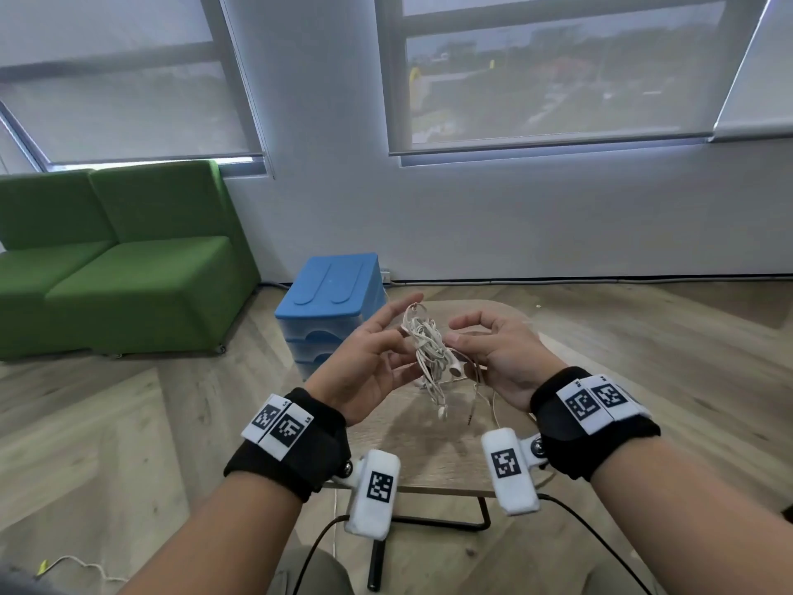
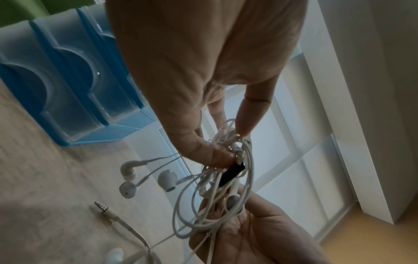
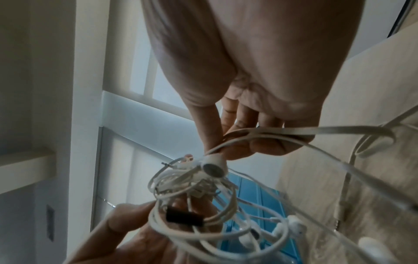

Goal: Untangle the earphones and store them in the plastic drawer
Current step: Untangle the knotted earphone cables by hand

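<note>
A tangled bundle of white earphones [image 1: 427, 345] hangs in the air between my two hands, above a small wooden table [image 1: 429, 457]. My left hand [image 1: 407, 324] pinches the top of the bundle [image 2: 226, 178] between thumb and fingertip. From the other side my right hand [image 1: 454, 330] pinches a cable of the same bundle [image 3: 192, 187] with thumb and curled fingers. Loose earbuds [image 2: 127, 171] and a jack plug [image 2: 101, 208] dangle below. The blue plastic drawer unit [image 1: 330, 294] stands just behind the table on the left, its drawers closed.
A green sofa [image 1: 116, 259] fills the left side along the wall under the windows. Wooden floor surrounds the table, which stands on a black metal frame [image 1: 442, 523]. A thin white cable [image 1: 81, 566] lies on the floor at the lower left.
</note>
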Available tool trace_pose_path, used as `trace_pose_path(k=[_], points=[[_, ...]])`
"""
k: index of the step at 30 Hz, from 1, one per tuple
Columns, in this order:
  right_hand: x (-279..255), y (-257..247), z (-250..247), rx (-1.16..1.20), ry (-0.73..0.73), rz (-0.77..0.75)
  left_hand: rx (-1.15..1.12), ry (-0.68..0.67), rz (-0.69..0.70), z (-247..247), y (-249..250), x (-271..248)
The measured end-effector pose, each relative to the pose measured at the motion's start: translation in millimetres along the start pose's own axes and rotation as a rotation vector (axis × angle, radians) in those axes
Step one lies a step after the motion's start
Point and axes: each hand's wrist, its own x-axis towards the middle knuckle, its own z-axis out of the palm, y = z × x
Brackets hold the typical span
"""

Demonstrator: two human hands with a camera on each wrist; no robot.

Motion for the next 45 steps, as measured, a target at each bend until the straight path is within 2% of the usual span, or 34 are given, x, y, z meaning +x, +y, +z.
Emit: trace_pose_path(k=[5, 8, 12, 14, 16, 19, 24, 28, 33, 36, 40, 45], points=[[-4, 0, 6, 0.019, -0.015, 0.004, 0.019, -0.054, 0.006, -4, -3, 1], [-6, -4, 11, -0.093, 0.009, -0.035, 0.041, -0.032, 0.008, -5, -5, 2], [-6, -12, 15, -0.401, 0.158, -0.317, 0.107, 0.094, 0.029, -3, -8, 7], [-11, -19, 18, -0.446, 0.088, -0.413, 0.132, 0.136, 0.054, -3, -9, 10], [-13, -22, 21, -0.589, -0.012, -0.462, 0.161, 0.149, 0.082, -3, -11, 11], [-12, -21, 24, -0.785, 0.027, -0.531, 0.207, 0.158, 0.11, -3, -14, 13], [-7, -25, 18, -0.678, 0.032, -0.481, 0.399, 0.188, 0.153, -5, -15, 11], [-12, -33, 20, -0.536, -0.047, -0.446, 0.456, 0.171, 0.196, -5, -14, 12], [-16, -42, 26, -0.445, -0.047, -0.454, 0.378, 0.128, 0.239, 3, -15, 13], [-13, -41, 20, -0.399, -0.051, -0.39, 0.338, 0.127, 0.243, 3, -13, 15], [-13, -38, 15, -0.35, -0.133, -0.307, 0.347, 0.118, 0.237, 3, -9, 16], [-13, -30, 6, -0.296, -0.204, -0.266, 0.242, 0.105, 0.244, 4, -8, 13]])
